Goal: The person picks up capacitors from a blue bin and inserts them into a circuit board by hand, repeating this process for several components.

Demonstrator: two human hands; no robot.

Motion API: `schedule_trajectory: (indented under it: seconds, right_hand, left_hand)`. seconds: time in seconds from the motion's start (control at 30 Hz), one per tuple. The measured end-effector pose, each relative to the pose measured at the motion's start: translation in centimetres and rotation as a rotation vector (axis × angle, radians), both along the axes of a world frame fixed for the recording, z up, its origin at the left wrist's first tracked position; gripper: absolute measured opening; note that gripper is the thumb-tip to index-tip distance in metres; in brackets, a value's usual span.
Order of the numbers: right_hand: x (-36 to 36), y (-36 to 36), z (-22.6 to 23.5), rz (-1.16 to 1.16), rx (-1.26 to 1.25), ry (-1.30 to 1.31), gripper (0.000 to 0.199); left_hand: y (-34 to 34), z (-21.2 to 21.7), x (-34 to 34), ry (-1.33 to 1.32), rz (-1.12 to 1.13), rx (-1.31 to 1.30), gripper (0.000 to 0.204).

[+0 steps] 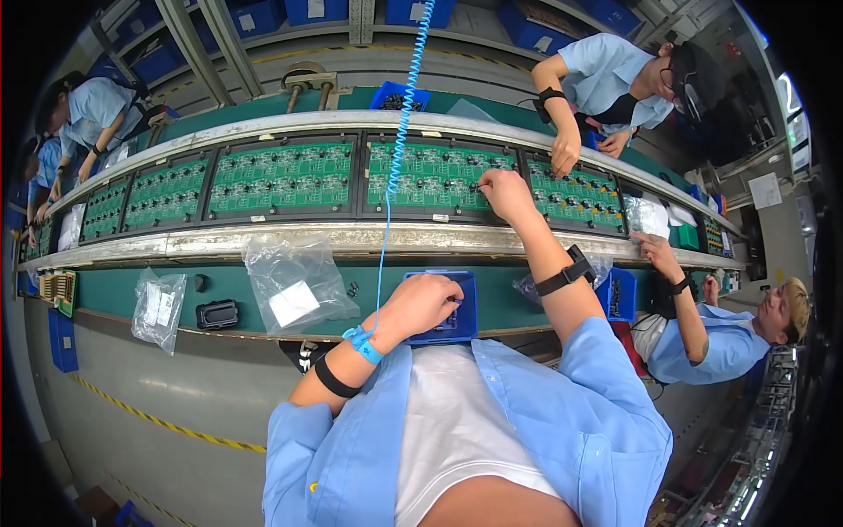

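Note:
My right hand reaches over the conveyor line to a green circuit board panel in a black frame. Its fingers are pinched together at the right part of the panel, close to small black components; whatever is between the fingertips is too small to make out. Close to my body, my left hand dips into a blue bin that holds small dark parts. Its fingers are curled, and the tips are partly hidden, so what they grip is not visible. A blue wrist strap with a coiled cord is on my left wrist.
Left on the green bench lie clear plastic bags and a black case. Another blue bin stands right. Across the line, a co-worker's hand works over the neighbouring panel; another co-worker's hand is at right. The coiled cord hangs overhead.

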State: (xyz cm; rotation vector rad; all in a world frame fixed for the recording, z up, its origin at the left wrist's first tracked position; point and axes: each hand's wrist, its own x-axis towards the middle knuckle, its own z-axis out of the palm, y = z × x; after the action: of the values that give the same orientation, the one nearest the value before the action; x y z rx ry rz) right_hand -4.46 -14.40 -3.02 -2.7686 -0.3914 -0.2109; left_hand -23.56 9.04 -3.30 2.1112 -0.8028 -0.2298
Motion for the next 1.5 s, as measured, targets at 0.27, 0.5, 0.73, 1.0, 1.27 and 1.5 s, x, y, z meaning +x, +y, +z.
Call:
schedule_trajectory:
  seconds: [0.27, 0.5, 0.73, 1.0, 1.27, 1.5]
  right_hand:
    - [0.0, -0.1, 0.1, -0.023, 0.02, 0.068, 0.014]
    - [-0.1, 0.2, -0.4, -0.027, -0.018, -0.006, 0.013]
    - [-0.8, 1.5, -0.4, -0.095, -0.061, 0.003, 0.016]
    - [-10.6, 3.9, 2.2, 0.065, 0.373, 0.043, 0.025]
    - [-20.1, 9.7, -0.4, 0.464, 0.446, 0.425, 0.024]
    - [-22.0, 11.5, -3.2, 0.498, 0.35, 0.431, 0.024]
  left_hand:
    - [0.7, 0.6, 0.6, -0.005, 0.064, -0.079, 0.015]
    - [1.0, -0.2, 0.9, 0.008, 0.091, -0.129, 0.016]
    - [2.9, 2.2, 3.7, 0.082, 0.218, -0.33, 0.012]
    - [6.1, 3.8, 9.3, 0.417, 0.232, -0.568, 0.015]
    - [6.0, 5.0, 15.1, 0.386, 0.261, -0.524, 0.015]
    - [5.8, 2.1, 20.9, 0.073, 0.259, -0.118, 0.019]
